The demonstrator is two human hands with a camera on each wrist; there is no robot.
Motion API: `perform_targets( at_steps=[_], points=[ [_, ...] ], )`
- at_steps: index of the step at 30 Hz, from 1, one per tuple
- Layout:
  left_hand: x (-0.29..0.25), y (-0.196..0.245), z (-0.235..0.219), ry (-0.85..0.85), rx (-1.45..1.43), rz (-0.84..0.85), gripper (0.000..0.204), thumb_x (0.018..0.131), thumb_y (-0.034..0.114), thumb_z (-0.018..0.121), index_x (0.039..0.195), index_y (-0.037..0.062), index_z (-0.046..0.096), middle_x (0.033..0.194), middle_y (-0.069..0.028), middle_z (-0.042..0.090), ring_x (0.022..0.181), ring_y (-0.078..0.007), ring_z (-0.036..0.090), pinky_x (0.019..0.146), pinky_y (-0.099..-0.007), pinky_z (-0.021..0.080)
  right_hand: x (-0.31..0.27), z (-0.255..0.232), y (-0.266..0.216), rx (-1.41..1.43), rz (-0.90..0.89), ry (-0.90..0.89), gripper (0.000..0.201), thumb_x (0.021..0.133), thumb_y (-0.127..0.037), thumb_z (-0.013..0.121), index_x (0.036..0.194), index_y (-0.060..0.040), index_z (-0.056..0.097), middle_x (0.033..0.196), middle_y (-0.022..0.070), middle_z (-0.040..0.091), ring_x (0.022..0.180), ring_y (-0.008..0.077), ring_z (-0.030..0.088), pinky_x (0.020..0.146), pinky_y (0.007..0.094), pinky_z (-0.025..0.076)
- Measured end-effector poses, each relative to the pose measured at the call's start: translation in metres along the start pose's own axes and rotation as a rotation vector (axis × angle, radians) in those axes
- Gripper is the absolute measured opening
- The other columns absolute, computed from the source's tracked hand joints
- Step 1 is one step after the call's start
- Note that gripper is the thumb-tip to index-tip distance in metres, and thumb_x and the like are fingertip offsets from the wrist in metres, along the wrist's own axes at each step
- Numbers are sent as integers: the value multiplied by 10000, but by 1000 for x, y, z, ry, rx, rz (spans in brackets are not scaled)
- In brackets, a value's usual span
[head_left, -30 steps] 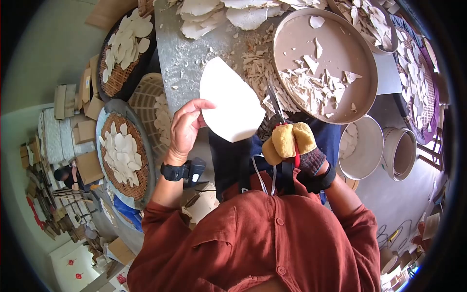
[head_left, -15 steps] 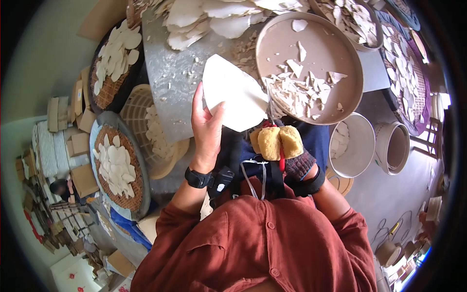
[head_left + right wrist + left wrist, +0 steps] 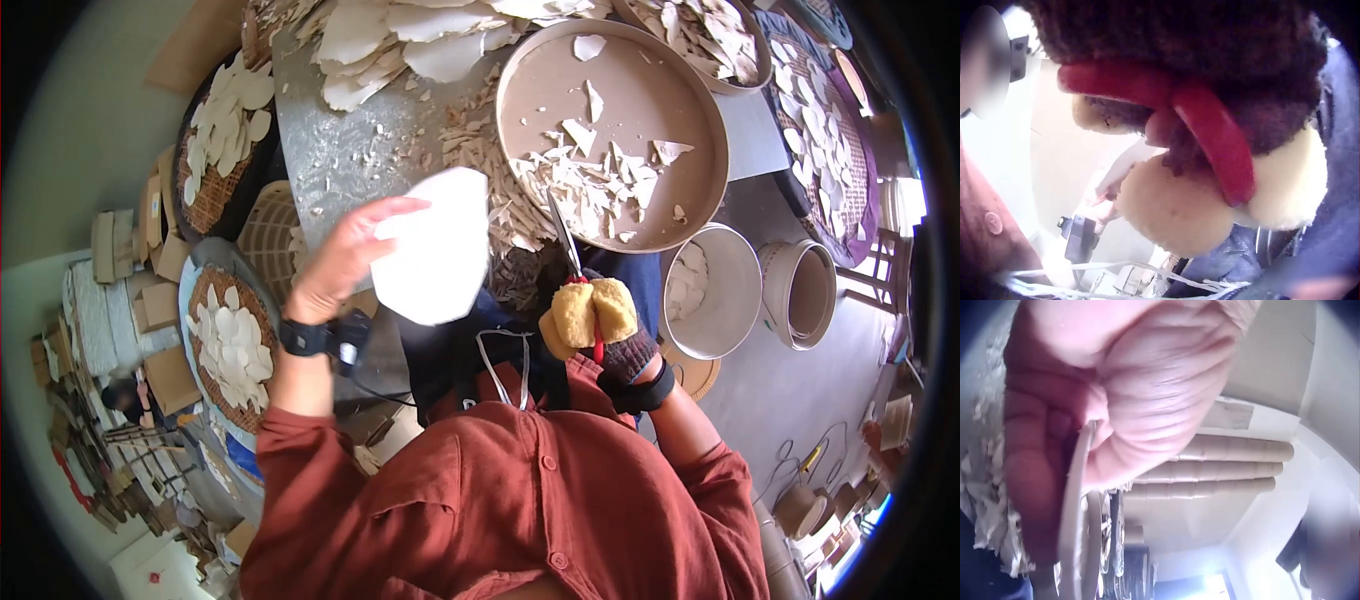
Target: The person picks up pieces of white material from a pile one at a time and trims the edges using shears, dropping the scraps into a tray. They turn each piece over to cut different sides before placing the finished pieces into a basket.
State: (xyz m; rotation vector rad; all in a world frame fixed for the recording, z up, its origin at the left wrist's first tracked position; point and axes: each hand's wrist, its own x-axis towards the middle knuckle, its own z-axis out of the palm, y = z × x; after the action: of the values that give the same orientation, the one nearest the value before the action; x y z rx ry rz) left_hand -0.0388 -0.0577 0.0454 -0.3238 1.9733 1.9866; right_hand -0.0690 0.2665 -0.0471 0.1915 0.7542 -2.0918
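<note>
LEFT: your bare left hand pinches the thin, flat, white rounded sheet, now moved left and nearer, clear of the blades it sat beside half a second ago | RIGHT: your right hand, in dark knitted glove and yellow spongy finger covers, grips red-handled metal scissors, right of the sheet

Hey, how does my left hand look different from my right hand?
The left hand is bare, while the right hand wears a dark knit glove with yellow foam at its fingers. The left hand pinches a white sheet; the right hand grips red-handled scissors. Both have a black strap at the wrist.
</note>
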Motion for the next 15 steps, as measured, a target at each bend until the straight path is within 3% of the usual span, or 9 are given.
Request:
perform_targets(
  at_steps=[2,4,6,8,10,11,13,14,15],
  points=[
    [-6,-11,-63,292,105,10,462,858,32,538,1304,9,418,1191,-150,549,1070,-187,555,929,-304,444,2,-17,11,-45,9,-187,230,877,-196,569,980,10,577,907,96,627,845,182,614,771,313,501],
    [-7,9,-87,739,-165,405,418,893,99,534,1280,-14,423,1215,-160,525,1091,-228,546,952,-345,441,1,-18,17,-123,14,-191,232,865,-138,601,1055,-16,546,976,76,614,911,171,604,820,308,494],
    [-2,25,-79,862,-192,561,413,912,129,518,1276,-36,413,1233,-162,507,1072,-259,557,950,-359,448,3,-3,17,-69,92,-167,284,829,-112,651,1080,-39,539,992,57,611,937,145,593,837,288,482],
    [14,21,-59,656,-79,384,383,909,133,532,1247,-29,453,1170,-144,559,1046,-214,576,903,-312,464,5,6,19,-291,82,-154,335,778,-155,700,1054,-42,550,961,61,616,912,150,597,804,290,479],
    [38,5,-38,477,103,284,259,896,142,565,1105,-9,575,1017,-115,644,982,-175,608,864,-286,477,7,9,23,-568,59,-153,400,710,-204,729,1031,-40,556,933,98,615,879,226,605,774,316,476],
    [53,-4,-28,425,90,261,262,888,135,574,1112,-1,580,1027,-119,650,995,-165,604,872,-277,470,8,11,25,-705,48,-151,433,676,-228,743,1020,-38,560,919,117,615,863,265,609,760,329,474],
    [87,-21,-11,457,376,288,307,880,143,584,1146,-9,566,1092,-122,632,1025,-173,595,902,-277,459,8,16,25,-828,22,-201,487,653,-259,749,1043,-39,555,933,130,619,865,288,607,762,342,476],
    [111,-43,-15,464,367,359,393,851,170,619,1194,-4,540,1150,-134,605,1073,-202,573,939,-301,442,8,14,24,-896,22,-213,521,658,-283,740,1076,-39,548,949,137,620,877,301,605,773,347,477],
    [123,-45,-9,538,629,347,433,833,183,632,1219,15,530,1254,-149,536,1156,-234,513,990,-352,403,8,12,24,-964,22,-225,556,663,-306,732,1110,-38,541,965,144,621,888,313,603,784,351,478]
  ],
)
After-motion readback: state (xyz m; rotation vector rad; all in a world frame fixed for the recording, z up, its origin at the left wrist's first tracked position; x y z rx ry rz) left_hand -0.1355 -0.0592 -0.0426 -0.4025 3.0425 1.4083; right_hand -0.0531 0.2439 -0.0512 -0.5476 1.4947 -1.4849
